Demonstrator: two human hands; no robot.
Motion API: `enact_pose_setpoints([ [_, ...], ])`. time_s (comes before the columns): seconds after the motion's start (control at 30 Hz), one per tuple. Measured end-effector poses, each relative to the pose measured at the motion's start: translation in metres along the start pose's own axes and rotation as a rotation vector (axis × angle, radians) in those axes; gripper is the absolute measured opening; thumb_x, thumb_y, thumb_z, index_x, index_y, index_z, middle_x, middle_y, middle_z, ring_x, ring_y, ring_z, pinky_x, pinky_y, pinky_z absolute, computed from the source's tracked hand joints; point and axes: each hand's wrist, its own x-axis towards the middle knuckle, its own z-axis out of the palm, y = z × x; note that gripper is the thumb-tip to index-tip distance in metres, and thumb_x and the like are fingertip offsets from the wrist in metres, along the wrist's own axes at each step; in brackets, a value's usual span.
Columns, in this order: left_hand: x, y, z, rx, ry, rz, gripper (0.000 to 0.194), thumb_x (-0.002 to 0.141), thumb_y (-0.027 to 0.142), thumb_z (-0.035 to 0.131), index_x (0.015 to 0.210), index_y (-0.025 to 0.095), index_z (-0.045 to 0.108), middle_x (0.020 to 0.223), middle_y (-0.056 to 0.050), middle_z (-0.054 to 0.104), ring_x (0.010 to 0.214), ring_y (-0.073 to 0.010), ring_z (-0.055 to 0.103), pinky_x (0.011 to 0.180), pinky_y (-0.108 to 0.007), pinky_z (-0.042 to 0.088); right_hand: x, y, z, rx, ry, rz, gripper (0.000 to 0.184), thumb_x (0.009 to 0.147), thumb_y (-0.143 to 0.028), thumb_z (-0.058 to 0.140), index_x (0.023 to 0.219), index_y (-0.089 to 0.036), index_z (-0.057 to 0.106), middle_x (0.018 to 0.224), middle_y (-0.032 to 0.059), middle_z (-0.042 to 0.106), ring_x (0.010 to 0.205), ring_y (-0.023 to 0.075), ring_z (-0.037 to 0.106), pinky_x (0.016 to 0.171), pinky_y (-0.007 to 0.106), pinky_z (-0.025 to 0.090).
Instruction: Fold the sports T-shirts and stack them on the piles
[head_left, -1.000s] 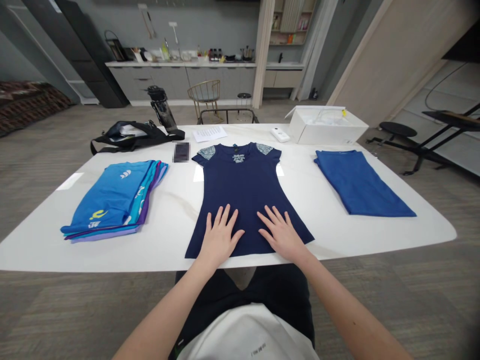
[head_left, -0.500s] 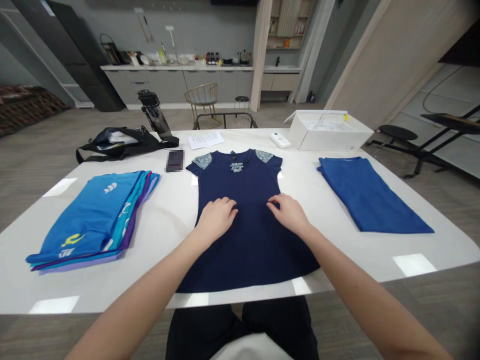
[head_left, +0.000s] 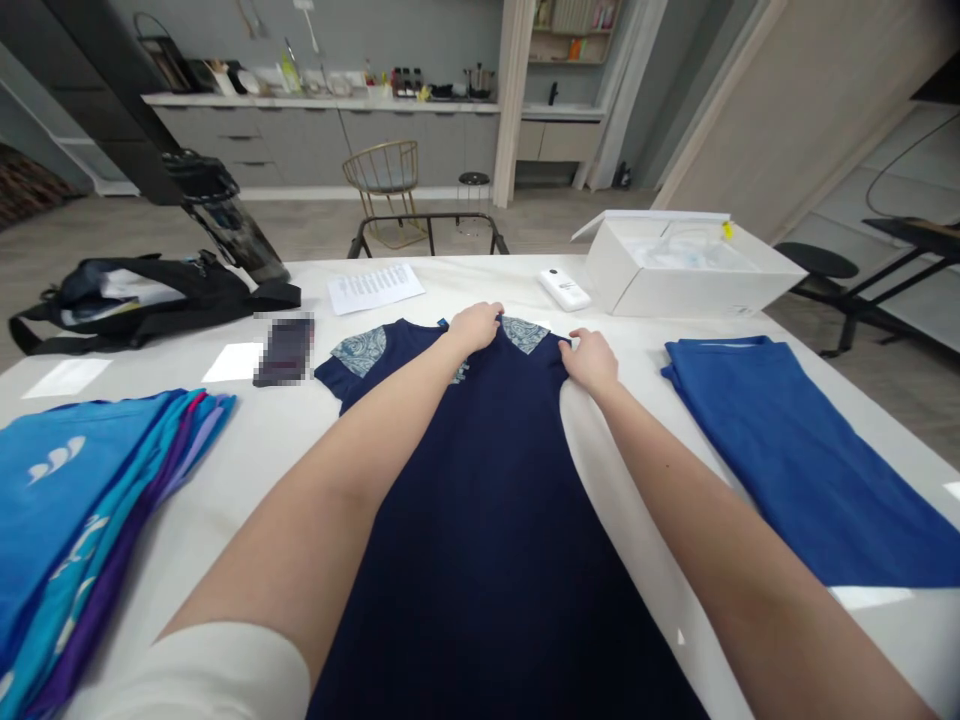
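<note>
A dark navy T-shirt [head_left: 495,480] with patterned shoulder patches lies spread face up on the table, its collar at the far end. My left hand [head_left: 477,328] reaches across the chest print to the collar beside the right shoulder patch, fingers closed on the cloth there. At the right sleeve's outer edge, my right hand [head_left: 592,362] pinches the fabric between thumb and fingers. Part of the neckline and print is hidden behind my left hand and forearm.
Folded blue and purple clothes [head_left: 82,480] are stacked at the left, and a folded blue garment [head_left: 795,450] lies at the right. Farther back are a black bag [head_left: 142,290], a bottle [head_left: 232,220], a phone-like dark object [head_left: 285,350], a printed sheet [head_left: 375,288], a white device [head_left: 564,289] and a white box [head_left: 675,285].
Both hands have moved forward from the shirt's middle to its collar and right sleeve, and have closed on the cloth. My view has moved closer to the table.
</note>
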Motion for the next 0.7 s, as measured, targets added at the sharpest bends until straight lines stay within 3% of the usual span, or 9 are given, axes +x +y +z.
enact_pose_setpoints([
  [0.17,0.045,-0.005,0.023,0.022,-0.075,0.041,0.036,0.098,0.025,0.049,0.131,0.024,0.064,0.131,-0.015,0.065,0.117,-0.0313,0.063,0.098,-0.043,0.049,0.02,0.005,0.011,-0.01,-0.04,-0.012,0.036,0.093,-0.046,0.057,0.113,-0.019,0.07,0.12,0.0166,0.067,0.104,0.0308,0.066,0.087,0.042,0.051],
  [0.33,0.048,-0.009,0.031,-0.028,-0.033,0.049,0.028,0.097,0.022,0.048,0.119,0.023,0.066,0.114,-0.014,0.069,0.105,-0.0304,0.066,0.092,-0.043,0.049,0.025,0.0,0.002,0.019,-0.126,-0.069,0.025,0.09,-0.039,0.062,0.091,-0.016,0.072,0.095,0.0126,0.073,0.093,0.0264,0.066,0.08,0.034,0.049],
  [0.47,0.035,-0.016,0.012,-0.199,0.07,0.113,0.022,0.096,0.019,0.051,0.112,0.023,0.065,0.1,-0.01,0.07,0.096,-0.0262,0.065,0.091,-0.04,0.047,0.003,-0.029,-0.032,0.248,-0.187,-0.281,0.027,0.091,-0.043,0.06,0.082,-0.018,0.067,0.074,0.0041,0.068,0.073,0.0187,0.061,0.069,0.029,0.044],
  [0.6,0.009,-0.029,-0.023,-0.546,0.206,0.197,0.018,0.094,0.018,0.052,0.108,0.02,0.064,0.088,-0.003,0.069,0.086,-0.0179,0.062,0.089,-0.032,0.047,-0.04,-0.088,-0.064,0.494,-0.208,-0.515,0.025,0.089,-0.043,0.064,0.084,-0.019,0.064,0.066,-0.0025,0.06,0.063,0.0137,0.053,0.064,0.026,0.039],
  [0.7,-0.025,-0.042,-0.044,-0.856,0.273,0.068,0.025,0.094,0.017,0.05,0.117,0.018,0.059,0.092,-0.003,0.07,0.082,-0.0145,0.062,0.082,-0.028,0.048,-0.071,-0.133,-0.072,0.629,-0.349,-0.666,0.025,0.089,-0.043,0.064,0.088,-0.019,0.068,0.071,-0.0017,0.063,0.065,0.0134,0.054,0.065,0.026,0.04],
])
